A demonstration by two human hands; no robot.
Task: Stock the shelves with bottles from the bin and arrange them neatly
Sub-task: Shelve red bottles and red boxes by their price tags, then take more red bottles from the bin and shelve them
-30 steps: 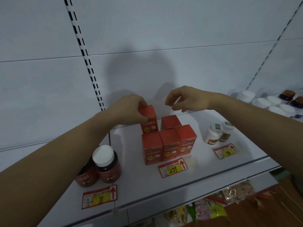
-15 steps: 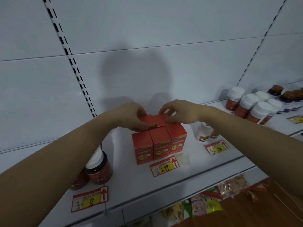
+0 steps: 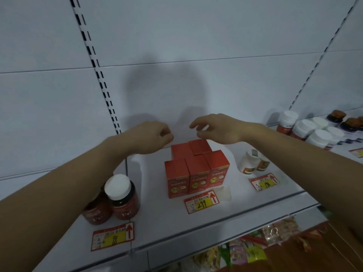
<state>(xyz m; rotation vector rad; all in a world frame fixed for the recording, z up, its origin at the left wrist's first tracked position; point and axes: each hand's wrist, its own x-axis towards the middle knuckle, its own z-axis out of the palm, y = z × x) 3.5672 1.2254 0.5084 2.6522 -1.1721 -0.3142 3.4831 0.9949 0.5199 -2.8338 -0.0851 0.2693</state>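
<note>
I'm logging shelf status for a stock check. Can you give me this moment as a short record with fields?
left hand: above the red boxes, holding nothing
right hand: above the red boxes, holding nothing
red boxes: three in front, two behind
price tag: 299, before the boxes
dark jars: left, white lid
shelf: white

Dim bluish light, soft shadows on back panel, edges warped.

The price tag under the dark bottles says 98; the tag below the red boxes says 299; the right-hand tag says 198.
</note>
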